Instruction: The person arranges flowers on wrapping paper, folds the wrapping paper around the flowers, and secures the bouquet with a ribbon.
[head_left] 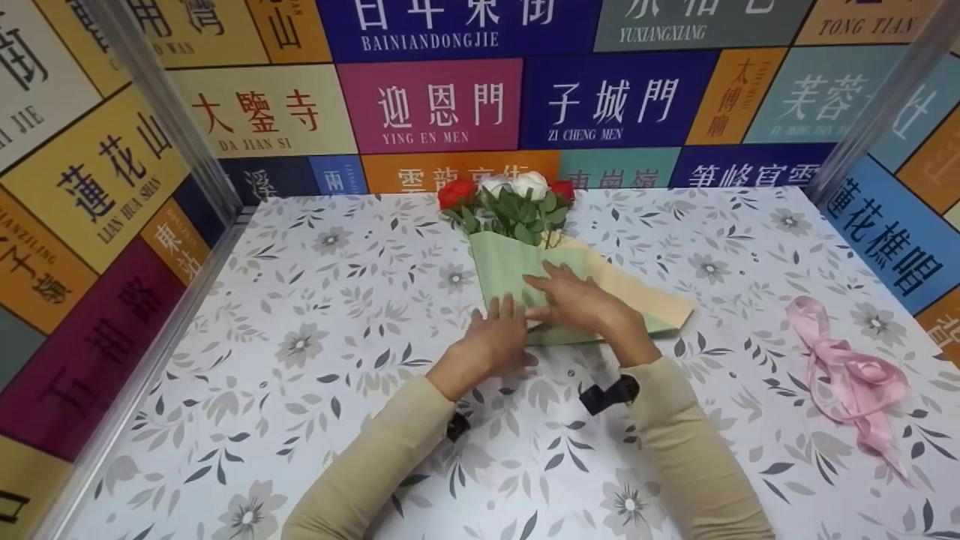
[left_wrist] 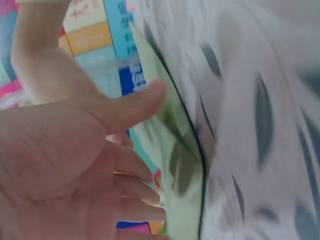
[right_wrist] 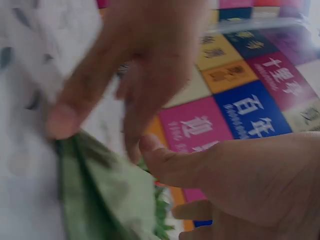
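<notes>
A bouquet of red and white roses (head_left: 527, 184) with green leaves lies at the table's far middle. Pale green wrapping paper (head_left: 499, 266) is folded over its stems, and a cream sheet (head_left: 637, 289) fans out to the right. My left hand (head_left: 499, 337) is at the paper's lower left edge, fingers extended. Across the folded front lies my right hand (head_left: 581, 300), its fingers spread over the paper. In the left wrist view, the left thumb (left_wrist: 135, 105) overlaps the green paper's edge. The right wrist view shows both hands close together above the fold. The stems are hidden.
A loose pink ribbon (head_left: 855, 375) lies in a heap on the right side of the table. The floral-patterned tabletop (head_left: 375, 300) meets upright panels (head_left: 427, 105) with coloured name signs at the back and both sides.
</notes>
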